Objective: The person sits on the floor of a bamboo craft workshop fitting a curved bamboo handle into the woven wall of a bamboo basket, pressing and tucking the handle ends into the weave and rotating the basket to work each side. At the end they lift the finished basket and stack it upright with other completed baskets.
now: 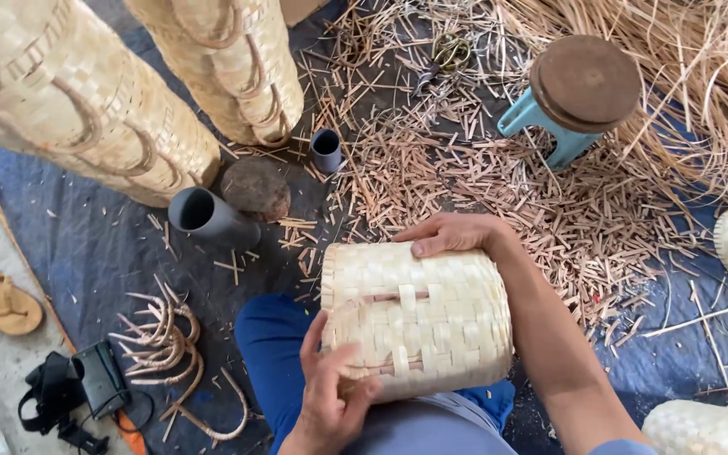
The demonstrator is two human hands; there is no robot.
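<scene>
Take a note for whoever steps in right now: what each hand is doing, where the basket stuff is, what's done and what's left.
Left hand: fingers on the near face of the pale cylindrical woven bamboo basket, at a strip end.
Right hand: gripping the basket's far rim, steadying it on the lap.
Nearby: curved rattan handle pieces on the blue tarp to the left; stacked finished baskets with handles beyond; offcut sticks ahead; blue stool with round brown top.
Done: the body looks woven.
Left: this basket has no handle yet.
</scene>
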